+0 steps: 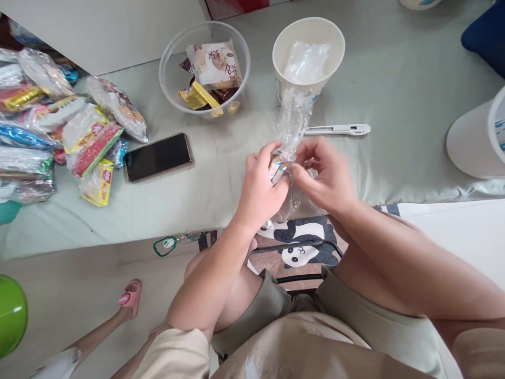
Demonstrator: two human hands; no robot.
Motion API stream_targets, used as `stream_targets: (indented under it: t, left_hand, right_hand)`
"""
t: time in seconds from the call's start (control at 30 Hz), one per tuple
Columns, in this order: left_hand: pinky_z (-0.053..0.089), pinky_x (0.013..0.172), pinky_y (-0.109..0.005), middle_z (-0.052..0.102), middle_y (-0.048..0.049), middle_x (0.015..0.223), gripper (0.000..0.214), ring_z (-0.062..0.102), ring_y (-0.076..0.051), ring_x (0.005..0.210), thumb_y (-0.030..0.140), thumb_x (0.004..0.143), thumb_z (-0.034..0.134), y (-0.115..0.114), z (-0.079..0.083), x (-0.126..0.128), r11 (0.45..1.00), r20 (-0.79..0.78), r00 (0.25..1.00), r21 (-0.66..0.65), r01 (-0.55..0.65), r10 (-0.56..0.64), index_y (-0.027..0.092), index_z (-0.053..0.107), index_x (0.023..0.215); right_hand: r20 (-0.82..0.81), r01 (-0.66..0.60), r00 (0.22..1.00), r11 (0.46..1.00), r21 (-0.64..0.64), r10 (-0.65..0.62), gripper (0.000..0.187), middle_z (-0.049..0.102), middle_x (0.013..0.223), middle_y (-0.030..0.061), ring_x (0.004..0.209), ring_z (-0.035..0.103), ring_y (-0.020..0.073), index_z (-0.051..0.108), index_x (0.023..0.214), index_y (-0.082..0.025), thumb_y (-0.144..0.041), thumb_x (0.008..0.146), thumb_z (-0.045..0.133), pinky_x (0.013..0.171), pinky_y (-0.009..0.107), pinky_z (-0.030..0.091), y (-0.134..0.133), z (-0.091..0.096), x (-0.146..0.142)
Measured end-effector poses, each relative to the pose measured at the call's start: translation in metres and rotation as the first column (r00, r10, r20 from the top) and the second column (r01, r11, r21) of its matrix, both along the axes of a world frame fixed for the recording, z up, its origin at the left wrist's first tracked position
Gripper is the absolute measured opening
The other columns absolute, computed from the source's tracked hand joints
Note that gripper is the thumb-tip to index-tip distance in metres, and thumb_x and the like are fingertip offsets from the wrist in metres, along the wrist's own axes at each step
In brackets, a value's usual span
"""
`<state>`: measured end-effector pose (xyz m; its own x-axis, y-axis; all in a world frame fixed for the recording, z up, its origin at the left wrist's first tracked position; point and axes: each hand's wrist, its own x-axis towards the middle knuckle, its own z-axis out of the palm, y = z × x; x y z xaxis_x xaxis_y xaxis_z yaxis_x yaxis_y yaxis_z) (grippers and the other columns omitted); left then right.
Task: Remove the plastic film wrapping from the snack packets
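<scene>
While the left hand (pixel 262 181) curls round the body of a clear plastic bag (pixel 294 118), fingers pressed against it, the right hand (pixel 325 171) works close beside, thumb and forefinger brought near each other at the bag's narrowed neck; whether those two fingertips meet on the film cannot be told.

Step in hand, as judged: handling of the neck, with the left as holder and the right as worker. Next move, as judged: calls for a steady left hold and a fine right pinch, without tearing the film.

Bag, one: located in the left grip, between the two hands; crumpled top flaring beyond the grip, looser film hanging on the near side, small contents partly hidden by fingers.

Paper cup (pixel 278 63), one: just beyond the bag's top, clear film inside. Slim white tool (pixel 347 129), one: beyond the right hand. Clear bowl (pixel 169 71), one: beyond and left of the grip, holding wrapped snacks (pixel 219 66). Phone (pixel 158 157), one: left of the grip, well apart.
</scene>
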<state>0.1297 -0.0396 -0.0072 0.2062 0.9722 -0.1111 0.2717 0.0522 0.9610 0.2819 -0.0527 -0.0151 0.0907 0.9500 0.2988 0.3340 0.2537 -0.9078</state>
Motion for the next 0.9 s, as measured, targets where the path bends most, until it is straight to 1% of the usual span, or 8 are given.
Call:
stream_targets:
  t: [0.1, 0.27, 0.37, 0.43, 0.53, 0.67, 0.77, 0.9]
  left_hand:
    - [0.049, 0.113, -0.045, 0.054, -0.0089, 0.119, 0.068, 0.057, -0.028, 0.123, 0.003, 0.078, 0.072, -0.004, -0.006, 0.000, 0.993, -0.082, 0.996, 0.114, -0.008, 0.017, 0.032, 0.058, 0.138]
    - [0.047, 0.114, -0.046, 0.050, -0.0095, 0.117, 0.065, 0.052, -0.029, 0.124, 0.012, 0.085, 0.074, -0.010, -0.010, 0.005, 0.988, -0.071, 0.995, 0.143, -0.054, 0.065, 0.035, 0.053, 0.143]
    - [0.046, 0.115, -0.046, 0.050, -0.0098, 0.118, 0.066, 0.051, -0.030, 0.127, 0.014, 0.085, 0.074, -0.012, -0.011, 0.008, 0.986, -0.051, 0.994, 0.145, -0.087, 0.096, 0.034, 0.052, 0.144]
    - [0.048, 0.113, -0.045, 0.051, -0.0092, 0.118, 0.067, 0.052, -0.030, 0.129, 0.011, 0.083, 0.073, -0.011, -0.012, 0.010, 0.989, -0.014, 0.994, 0.107, -0.104, 0.106, 0.034, 0.052, 0.143]
    - [0.053, 0.106, -0.044, 0.056, -0.0064, 0.117, 0.061, 0.060, -0.027, 0.121, 0.011, 0.083, 0.068, -0.007, -0.011, 0.009, 0.991, 0.103, 0.987, -0.056, -0.118, 0.124, 0.035, 0.055, 0.137]
    - [0.057, 0.089, -0.039, 0.064, -0.0013, 0.102, 0.044, 0.068, -0.022, 0.098, 0.023, 0.082, 0.066, 0.003, -0.003, 0.001, 0.953, 0.323, 0.931, -0.295, -0.072, 0.170, 0.031, 0.056, 0.124]
    - [0.057, 0.080, -0.036, 0.068, -0.0003, 0.098, 0.038, 0.069, -0.021, 0.091, 0.032, 0.075, 0.069, 0.014, 0.003, -0.010, 0.916, 0.424, 0.880, -0.400, -0.031, 0.215, 0.028, 0.056, 0.110]
    - [0.059, 0.078, -0.034, 0.070, -0.0023, 0.090, 0.028, 0.070, -0.019, 0.084, 0.033, 0.072, 0.066, 0.026, 0.003, -0.022, 0.837, 0.474, 0.850, -0.542, 0.073, 0.232, 0.023, 0.062, 0.097]
  right_hand:
    - [0.144, 0.016, 0.989, 0.994, 0.110, -0.032, 0.012, 0.064, 0.074, -0.0014, 0.068, 0.060, 0.0155, 0.063, 0.090, -0.026, -0.019, 0.083, 0.069, 0.066, 0.031, 0.050, 0.000, -0.004, 0.000]
    - [0.231, 0.142, 0.955, 0.970, 0.198, -0.188, 0.024, 0.068, 0.072, -0.0002, 0.068, 0.063, 0.0189, 0.073, 0.110, -0.031, -0.023, 0.088, 0.067, 0.072, 0.036, 0.055, -0.003, -0.008, -0.002]
    - [0.192, 0.145, 0.962, 0.958, 0.247, -0.195, 0.019, 0.070, 0.073, 0.0015, 0.067, 0.063, 0.0185, 0.078, 0.100, -0.029, -0.021, 0.087, 0.067, 0.071, 0.036, 0.054, -0.003, -0.006, -0.005]
    - [0.098, 0.182, 0.975, 0.970, 0.164, -0.200, 0.014, 0.070, 0.074, 0.0021, 0.067, 0.063, 0.0175, 0.078, 0.090, -0.027, -0.021, 0.087, 0.066, 0.069, 0.035, 0.054, -0.002, -0.007, -0.006]
    - [-0.156, 0.216, 0.961, 0.971, -0.103, -0.230, 0.010, 0.064, 0.070, 0.0002, 0.062, 0.060, 0.0146, 0.073, 0.085, -0.025, -0.026, 0.089, 0.065, 0.060, 0.031, 0.051, 0.005, -0.013, -0.003]
    - [-0.491, 0.077, 0.830, 0.927, -0.367, -0.264, 0.009, 0.058, 0.071, -0.0017, 0.064, 0.062, 0.0137, 0.060, 0.086, -0.025, -0.032, 0.088, 0.065, 0.055, 0.026, 0.051, 0.018, -0.025, 0.008]
    - [-0.559, 0.052, 0.766, 0.898, -0.438, -0.317, 0.018, 0.064, 0.082, -0.0006, 0.067, 0.067, 0.0143, 0.052, 0.091, -0.027, -0.036, 0.088, 0.067, 0.055, 0.026, 0.053, 0.023, -0.026, 0.016]
    - [-0.500, 0.081, 0.829, 0.938, -0.337, -0.251, 0.024, 0.055, 0.069, -0.0052, 0.050, 0.055, 0.0121, 0.048, 0.095, -0.029, -0.047, 0.093, 0.064, 0.046, 0.026, 0.044, 0.022, -0.018, 0.024]
